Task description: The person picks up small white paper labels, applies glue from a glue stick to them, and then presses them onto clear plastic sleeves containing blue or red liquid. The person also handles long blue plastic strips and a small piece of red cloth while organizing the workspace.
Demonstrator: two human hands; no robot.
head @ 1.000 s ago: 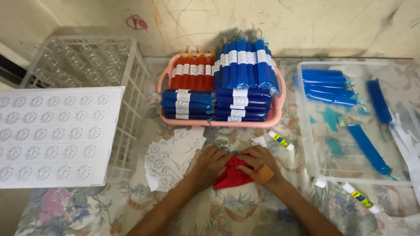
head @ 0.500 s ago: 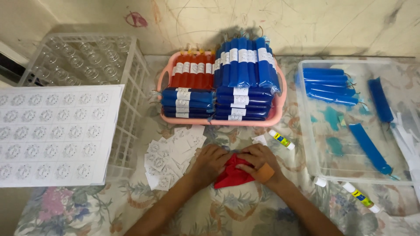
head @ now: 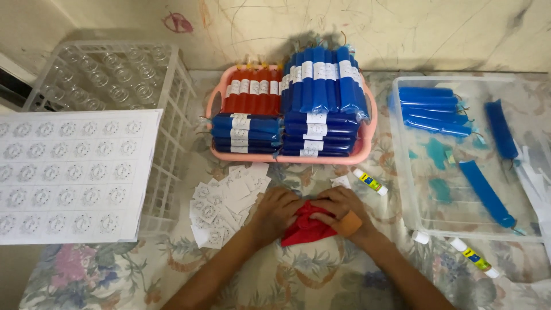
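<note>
Two hands meet low at the middle of the flowered surface (head: 321, 275), both clenched on a red packet (head: 307, 229) that lies crumpled between them: the left hand (head: 275, 212) grips its left end, and the right hand (head: 341, 209), with a tan plaster near the wrist, pinches its upper right end. Just left of the left hand lies a loose pile of small white labels (head: 224, 201). Beyond the hands stands a pink basket (head: 287, 156) stacked with banded blue packets (head: 318, 86) and a few red ones (head: 252, 92). A glue stick (head: 370, 181) lies between the basket and the right hand, and another (head: 473, 256) sits near the front of a clear plastic tub (head: 404, 172) on the right, which holds more blue packets. At far left, a sheet of printed labels (head: 69, 172) rests on a white wire rack (head: 172, 97).
</note>
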